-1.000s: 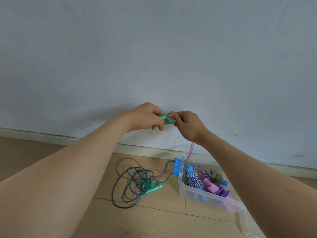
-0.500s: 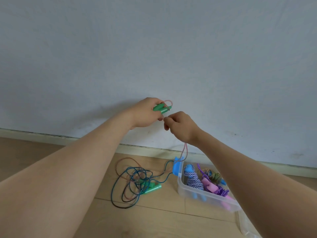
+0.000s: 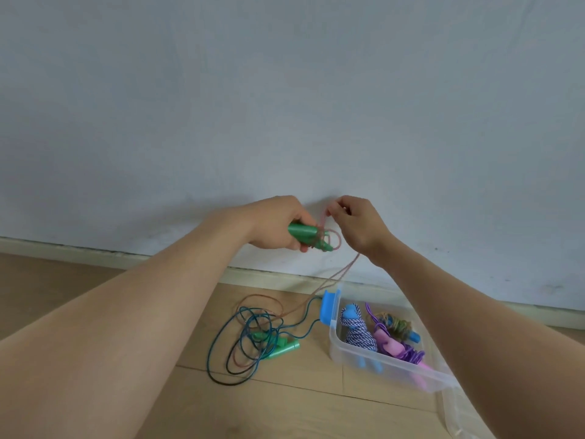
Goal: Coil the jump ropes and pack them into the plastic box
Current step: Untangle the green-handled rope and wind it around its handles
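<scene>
My left hand (image 3: 278, 224) grips green jump rope handles (image 3: 305, 235) held up before the wall. A pink cord (image 3: 337, 274) is looped around the handles' tips; my right hand (image 3: 356, 224) pinches that cord just above them. The cord hangs down to the floor, where it mixes with a loose dark teal rope (image 3: 240, 343) that has its own green handles (image 3: 278, 345). A clear plastic box (image 3: 392, 365) with a blue latch (image 3: 329, 307) sits at the right and holds a coiled blue-and-white rope (image 3: 359, 332), a purple and pink rope (image 3: 399, 345) and a multicoloured one (image 3: 400, 324).
The wooden floor (image 3: 300, 410) meets a pale wall (image 3: 285, 106) at a baseboard (image 3: 95, 250) just behind the ropes. The box's clear lid (image 3: 459, 413) lies at the lower right.
My right hand rose from below the handles to above them, carrying the pink cord around the tips. My left hand dropped slightly and tilted the handles downward to the right.
</scene>
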